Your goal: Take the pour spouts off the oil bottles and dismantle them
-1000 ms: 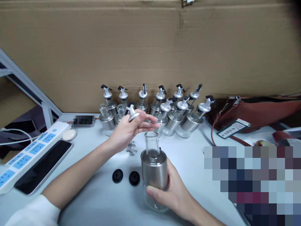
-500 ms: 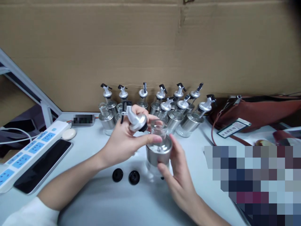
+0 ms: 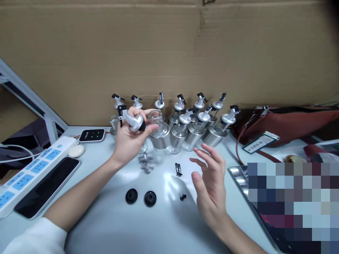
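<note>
My left hand [image 3: 131,135] is closed round a silver pourer spout [image 3: 134,120] with a black lever, and its thumb and fingers also pinch the neck of a glass bottle [image 3: 160,139] with a steel band. That bottle stands uncapped among the others, at or just above the table. My right hand [image 3: 210,180] is apart from everything, fingers spread and loosely curled, holding nothing. Between the hands lie two thin black levers [image 3: 178,169] and tiny black plugs [image 3: 183,197]. Two round black caps [image 3: 131,196] lie nearer me, and grey spout parts [image 3: 146,163] lie below my left hand.
Several bottles with spouts [image 3: 196,132] stand in rows along the cardboard wall [image 3: 106,53]. A power strip [image 3: 31,173], a phone [image 3: 49,187] and a small lit device [image 3: 92,135] are at left. A brown bag [image 3: 299,125] lies at right.
The bottle has moved left and back, towards the row of bottles. My right hand has let go of it and drawn right, opening. My left hand has shifted left with the spout.
</note>
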